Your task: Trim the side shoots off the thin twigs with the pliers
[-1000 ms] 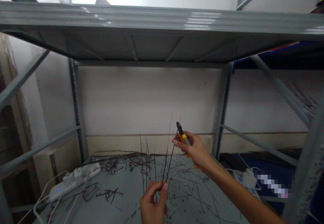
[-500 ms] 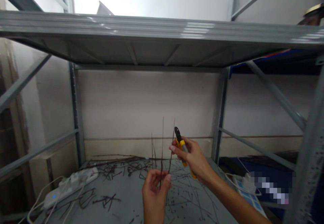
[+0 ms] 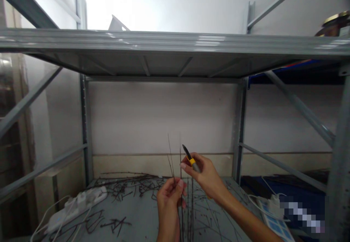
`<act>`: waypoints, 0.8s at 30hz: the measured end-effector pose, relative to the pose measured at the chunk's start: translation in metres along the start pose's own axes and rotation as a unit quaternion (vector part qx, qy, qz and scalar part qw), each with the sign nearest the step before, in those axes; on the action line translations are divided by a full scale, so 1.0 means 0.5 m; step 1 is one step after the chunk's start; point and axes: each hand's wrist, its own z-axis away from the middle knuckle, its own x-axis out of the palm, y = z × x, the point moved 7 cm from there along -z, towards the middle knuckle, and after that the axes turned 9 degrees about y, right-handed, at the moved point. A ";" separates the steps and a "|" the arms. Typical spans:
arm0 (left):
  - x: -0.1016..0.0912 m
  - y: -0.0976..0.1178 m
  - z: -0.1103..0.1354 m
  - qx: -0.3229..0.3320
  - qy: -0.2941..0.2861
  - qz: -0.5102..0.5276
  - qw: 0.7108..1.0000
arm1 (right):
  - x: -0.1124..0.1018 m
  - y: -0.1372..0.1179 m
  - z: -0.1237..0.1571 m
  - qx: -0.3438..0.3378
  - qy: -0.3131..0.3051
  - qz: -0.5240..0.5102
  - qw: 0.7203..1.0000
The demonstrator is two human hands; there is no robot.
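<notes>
A: Your twigs (image 3: 181, 172) stand in front of you, low and a little right of centre, their thin tips up against the wall (image 3: 158, 114).

B: Your left hand (image 3: 170, 198) has hold of them, thumb and fingers pinched together. Two thinner ones lean left out of the same grip.

A: More stems (image 3: 192, 209) run down just right of that hand; I can't tell whether you hold those too.

B: Your right hand (image 3: 203, 172) is curled round the cutters (image 3: 192, 160), black tip pointing up and left. Its thumb and fingertips are drawn together at the tallest twig, above your left hand; whether they pinch it, I can't say.

A: Nor can I see whether the blades are parted.

B: Under your hands is the grey shelf (image 3: 147, 216), with a small heap (image 3: 116, 224) of twigs to your left and a larger tangle (image 3: 142, 186) along the back.

A: At its left edge lies a white power strip (image 3: 76, 207) with cables plugged in. Off to your right, a white plug (image 3: 276, 203) sits near a dark blue surface.

B: Overhead, the upper shelf (image 3: 164, 41) spans your view, a jar (image 3: 333, 26) at its right end.
</notes>
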 end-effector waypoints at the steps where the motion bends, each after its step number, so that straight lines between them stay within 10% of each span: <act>1: -0.003 0.000 -0.002 -0.015 0.006 0.011 1.000 | -0.005 -0.001 -0.002 -0.019 -0.002 0.033 0.999; 8: -0.006 0.022 0.009 -0.056 -0.004 0.039 0.998 | -0.030 -0.023 -0.027 -0.318 -0.052 0.344 0.882; 14: -0.001 0.023 0.013 -0.077 -0.028 0.051 0.995 | -0.019 -0.038 -0.033 -0.430 -0.088 0.390 0.809; 21: -0.005 0.006 0.013 -0.105 -0.035 0.073 0.991 | -0.014 0.005 -0.007 -0.483 -0.066 0.368 0.792; 24: -0.015 0.011 0.006 -0.080 -0.005 0.070 0.994 | -0.009 0.033 0.004 -0.426 -0.070 0.328 0.840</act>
